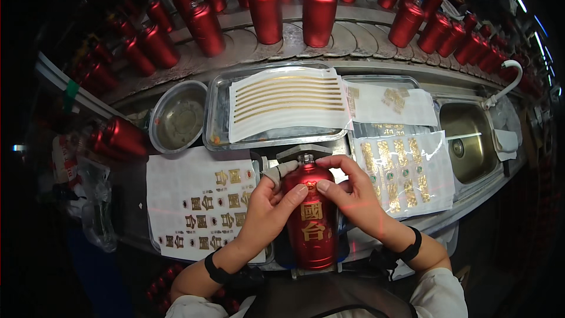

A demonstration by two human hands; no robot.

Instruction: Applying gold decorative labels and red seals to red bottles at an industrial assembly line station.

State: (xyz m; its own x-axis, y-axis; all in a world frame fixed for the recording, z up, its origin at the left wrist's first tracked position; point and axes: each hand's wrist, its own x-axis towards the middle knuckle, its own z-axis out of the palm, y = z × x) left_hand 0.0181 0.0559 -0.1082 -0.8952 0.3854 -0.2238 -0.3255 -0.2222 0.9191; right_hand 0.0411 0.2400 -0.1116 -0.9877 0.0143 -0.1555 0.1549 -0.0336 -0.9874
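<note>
A metallic red bottle (313,250) lies neck away from me in a metal holder (297,152), with large gold characters down its front. Both hands grip its upper part from the two sides. The thumb of my left hand (269,205) presses next to a small gold emblem (311,188) below the neck; its index finger wears a pale finger cover. From the other side, the thumb of my right hand (360,201) presses by the same emblem, its fingers curled near the shoulder. The thumbs partly hide the emblem's edges.
Left lies a white sheet of gold character stickers (168,194); right, a sheet of gold strip stickers (435,182). Ahead, a metal tray (215,103) holds a gold-striped sheet (282,123). A metal bowl (176,119), a sink (471,159) and a conveyor (353,40) with many red bottles (266,17) surround this.
</note>
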